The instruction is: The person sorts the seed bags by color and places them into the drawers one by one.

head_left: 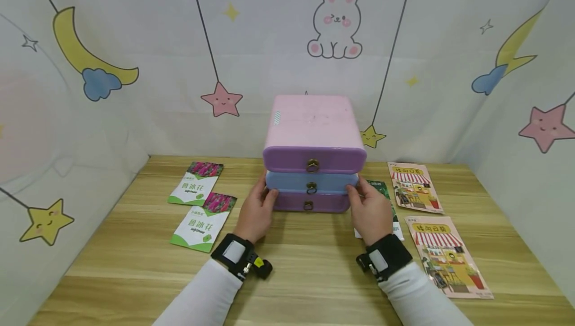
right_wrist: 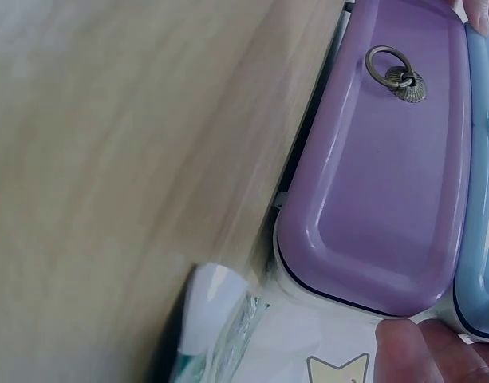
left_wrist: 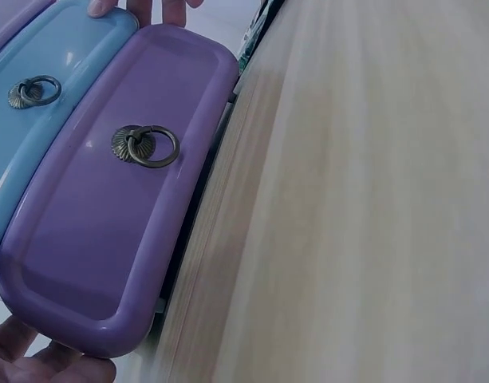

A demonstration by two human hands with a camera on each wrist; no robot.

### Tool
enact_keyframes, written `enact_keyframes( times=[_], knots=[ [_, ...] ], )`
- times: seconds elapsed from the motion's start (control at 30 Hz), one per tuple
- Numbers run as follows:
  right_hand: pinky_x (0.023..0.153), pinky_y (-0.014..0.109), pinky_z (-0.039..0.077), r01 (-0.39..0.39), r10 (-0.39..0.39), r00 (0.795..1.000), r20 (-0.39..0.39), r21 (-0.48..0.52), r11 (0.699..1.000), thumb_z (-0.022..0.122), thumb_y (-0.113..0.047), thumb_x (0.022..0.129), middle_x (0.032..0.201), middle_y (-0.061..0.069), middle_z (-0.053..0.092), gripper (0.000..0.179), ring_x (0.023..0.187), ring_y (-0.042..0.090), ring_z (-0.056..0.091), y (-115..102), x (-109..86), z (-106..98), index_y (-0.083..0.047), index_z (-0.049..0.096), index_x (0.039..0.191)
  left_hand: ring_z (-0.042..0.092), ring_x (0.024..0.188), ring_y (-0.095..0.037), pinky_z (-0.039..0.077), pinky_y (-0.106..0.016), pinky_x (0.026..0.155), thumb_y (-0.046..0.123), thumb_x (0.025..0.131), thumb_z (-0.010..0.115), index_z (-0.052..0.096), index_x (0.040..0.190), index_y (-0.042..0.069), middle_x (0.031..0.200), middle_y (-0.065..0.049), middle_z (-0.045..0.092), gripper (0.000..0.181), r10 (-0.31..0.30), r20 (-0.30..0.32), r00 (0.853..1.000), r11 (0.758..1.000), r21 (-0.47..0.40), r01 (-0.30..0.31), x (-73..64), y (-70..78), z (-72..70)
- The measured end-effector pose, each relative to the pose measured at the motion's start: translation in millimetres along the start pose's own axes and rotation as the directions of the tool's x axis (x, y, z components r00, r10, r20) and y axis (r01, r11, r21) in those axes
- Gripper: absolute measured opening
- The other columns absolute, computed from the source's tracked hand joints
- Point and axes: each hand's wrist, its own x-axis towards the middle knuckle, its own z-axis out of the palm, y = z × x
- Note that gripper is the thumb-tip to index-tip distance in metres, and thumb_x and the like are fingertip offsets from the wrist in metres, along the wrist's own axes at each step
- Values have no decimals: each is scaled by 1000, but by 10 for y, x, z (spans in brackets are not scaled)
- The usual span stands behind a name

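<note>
A small three-drawer storage box (head_left: 314, 121) with a pink top stands at the back middle of the table. Its drawer fronts are purple, pale blue and purple, each with a bronze ring pull. My left hand (head_left: 257, 213) grips its left side low down, thumb at the front edge. The right hand (head_left: 372, 213) holds the opposite side the same way. In the left wrist view the bottom drawer (left_wrist: 92, 207) is closed, its lower edge close over the wood. From the right wrist, fingertips (right_wrist: 404, 351) press the side beside the lower drawers.
Two white-and-green flower packets (head_left: 193, 188) lie to the left. On the right are two pink packets (head_left: 449, 261) with a striped awning print. A dark green and white packet (head_left: 397, 228) is partly behind my right hand. A patterned cloth (head_left: 170, 66) hangs behind the wooden table (head_left: 305, 276).
</note>
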Motion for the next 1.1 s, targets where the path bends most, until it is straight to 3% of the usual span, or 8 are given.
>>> enact_keyframes(
  times=[0.3, 0.53, 0.63, 0.77, 0.87, 1.0, 1.1],
  knots=[
    [64, 39, 55, -9, 8, 998, 65, 15, 1000, 56, -42, 93, 105, 7, 68, 47, 82, 10, 62, -13, 22, -63, -11, 57, 129, 34, 124, -8, 38, -39, 100, 31, 101, 43, 16, 146, 44, 147, 10, 29, 55, 3, 12, 1000, 1000, -6, -3, -8, -10, -18],
    [57, 39, 53, 28, -24, 994, 105, -43, 999, 57, -41, 92, 95, 7, 70, 43, 76, 12, 62, 2, 49, -129, -6, 65, 117, 34, 125, -11, 36, -39, 101, 29, 101, 44, 18, 148, 35, 149, 10, 25, 55, 23, 16, 1000, 999, -36, -22, 0, -16, -11],
    [54, 37, 52, 30, -11, 984, 177, -104, 994, 56, -42, 93, 92, 7, 70, 43, 69, 11, 61, 4, 41, -157, -6, 65, 114, 34, 125, -12, 36, -39, 102, 29, 100, 45, 17, 149, 34, 150, 9, 23, 56, 31, 21, 999, 998, -46, -30, -5, -13, -14],
    [50, 35, 48, 37, 40, 948, 315, -234, 972, 55, -43, 93, 71, 3, 67, 39, 56, 11, 55, -34, 24, -229, -7, 70, 93, 35, 125, -16, 37, -41, 101, 32, 100, 46, 18, 149, 33, 151, 6, 23, 57, 29, 31, 999, 998, -62, -27, -2, -6, -27],
    [47, 35, 44, 38, 76, 912, 403, -267, 963, 57, -43, 92, 58, -2, 59, 38, 49, 13, 51, -99, 5, -243, -11, 70, 76, 37, 124, -19, 38, -43, 99, 35, 98, 49, 20, 149, 31, 150, 3, 26, 59, 21, 31, 999, 996, -92, -18, 22, 8, -47],
    [50, 33, 44, 69, 44, 865, 500, -206, 976, 60, -42, 90, 64, -4, 60, 32, 55, 12, 51, -181, -45, -119, -14, 71, 78, 37, 124, -19, 39, -51, 98, 36, 94, 56, 20, 149, 30, 149, 1, 28, 65, 24, 20, 1000, 988, -152, -21, 75, 88, -99],
    [52, 32, 44, 57, 25, 839, 544, -132, 990, 61, -40, 89, 66, -3, 60, 28, 58, 13, 51, -228, -82, 14, -15, 72, 82, 36, 125, -19, 38, -53, 97, 29, 93, 59, 19, 150, 29, 150, -1, 27, 69, 49, 15, 999, 980, -192, -45, 91, 246, -161]
  ],
)
